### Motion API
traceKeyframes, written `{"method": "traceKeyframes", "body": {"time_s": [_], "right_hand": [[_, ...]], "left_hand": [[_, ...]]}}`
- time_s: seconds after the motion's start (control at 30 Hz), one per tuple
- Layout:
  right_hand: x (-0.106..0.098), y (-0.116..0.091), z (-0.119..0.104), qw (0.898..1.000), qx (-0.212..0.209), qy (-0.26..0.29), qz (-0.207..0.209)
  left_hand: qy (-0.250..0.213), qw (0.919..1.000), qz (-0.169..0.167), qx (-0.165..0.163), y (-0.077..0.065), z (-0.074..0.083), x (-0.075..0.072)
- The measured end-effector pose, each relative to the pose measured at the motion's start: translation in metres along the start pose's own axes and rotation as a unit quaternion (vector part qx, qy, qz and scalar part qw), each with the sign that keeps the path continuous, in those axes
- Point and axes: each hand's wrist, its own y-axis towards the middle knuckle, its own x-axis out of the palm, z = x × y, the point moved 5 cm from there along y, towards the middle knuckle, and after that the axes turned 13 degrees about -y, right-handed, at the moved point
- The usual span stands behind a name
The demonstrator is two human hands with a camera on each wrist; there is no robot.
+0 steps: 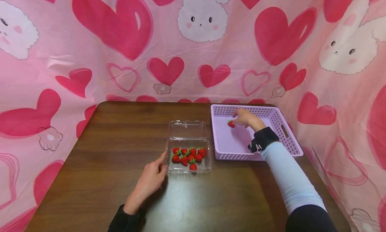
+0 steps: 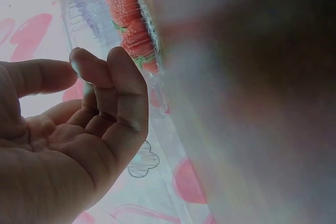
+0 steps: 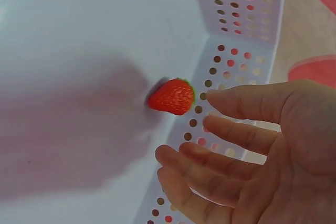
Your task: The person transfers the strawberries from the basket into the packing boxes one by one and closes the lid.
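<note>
My left hand is at the left side of a clear plastic clamshell box; its lid is folded back. In the left wrist view the thumb and curled fingers pinch the box's edge. Several red strawberries with green leaves lie in the box. My right hand hovers over a lilac plastic basket, fingers spread and loosely bent. A single strawberry lies on the basket floor by the perforated wall, just off the fingertips. Nothing is between those fingers.
The brown wooden table carries the box and, to its right, the basket. A pink curtain with hearts and rabbits hangs behind and at both sides. The basket's walls stand up around the right hand.
</note>
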Motion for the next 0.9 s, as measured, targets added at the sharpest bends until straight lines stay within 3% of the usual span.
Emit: {"method": "traceKeyframes", "body": {"time_s": [0.53, 0.77, 0.9], "right_hand": [[0.007, 0.015, 0.0, 0.999, -0.022, -0.023, 0.007], [0.008, 0.019, -0.003, 0.995, -0.076, -0.057, 0.03], [0.01, 0.021, -0.002, 0.994, -0.086, -0.056, 0.03]], "left_hand": [[-0.007, 0.9997, -0.005, -0.023, -0.001, 0.0, 0.002], [-0.009, 0.9996, -0.006, -0.026, -0.001, 0.0, 0.001], [-0.008, 0.9995, -0.008, -0.029, -0.001, -0.001, 0.002]]}}
